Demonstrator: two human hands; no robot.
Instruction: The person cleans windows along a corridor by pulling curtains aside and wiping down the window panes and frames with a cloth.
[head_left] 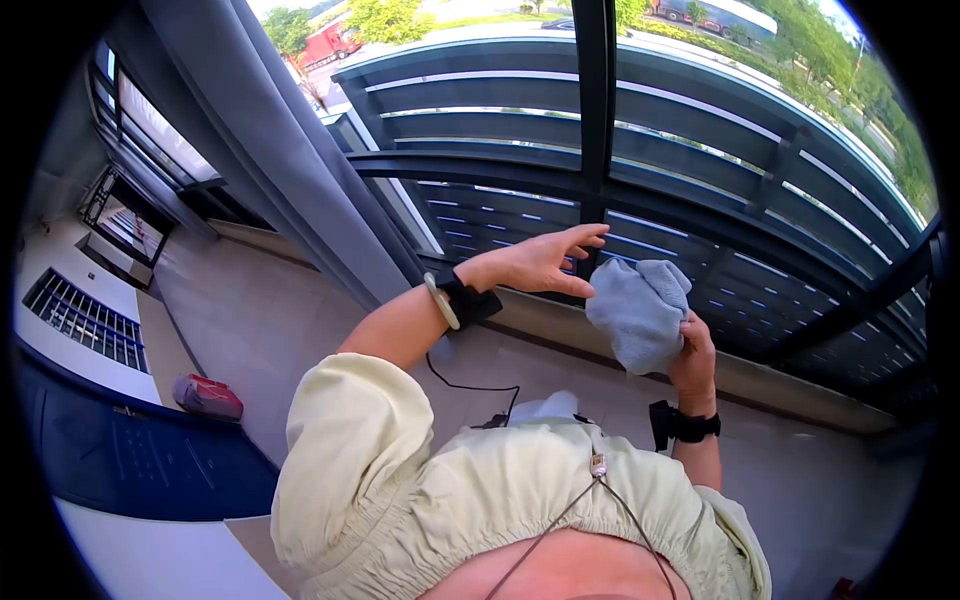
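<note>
1. Beyond and above the grip of the right hand (693, 360), filling much of the view: a dark-framed window (596, 120), with a grey slatted railing (480, 95) behind it, then trees (390, 18) and a red truck (328, 44) farther off.
2. Below the grip and far out to its left: a pale, smooth floor (250, 300).
3. Left of the grip, well apart from it: a long grey curtain (260, 130), hanging in folds beside the window.
4. Far left of the grip and lower: a dark blue panel (130, 455).
5. Below the grip, around the body: a pale yellow-green top (360, 430) with full sleeves.
6. Far left of the grip, near the panel: a red-and-grey bag (208, 396).
7. In the grip: a blue-grey cloth (640, 310), bunched and creased, held up before the window. Contact with the window: cannot tell.
8. At the cloth's right edge: right hand clamped on the fabric, fingers partly hidden.
9. Just left of the grip, across the cloth: left hand (535, 262), fingers spread apart, thumb tip close to the fabric. Touching or not: cannot tell.
10. Just below the grip: a black wristband (695, 427).
11. Left of the grip, on the left forearm: a pale bangle (441, 300).
12. Below the grip and leftward: a thin dark cable (470, 386).
</note>
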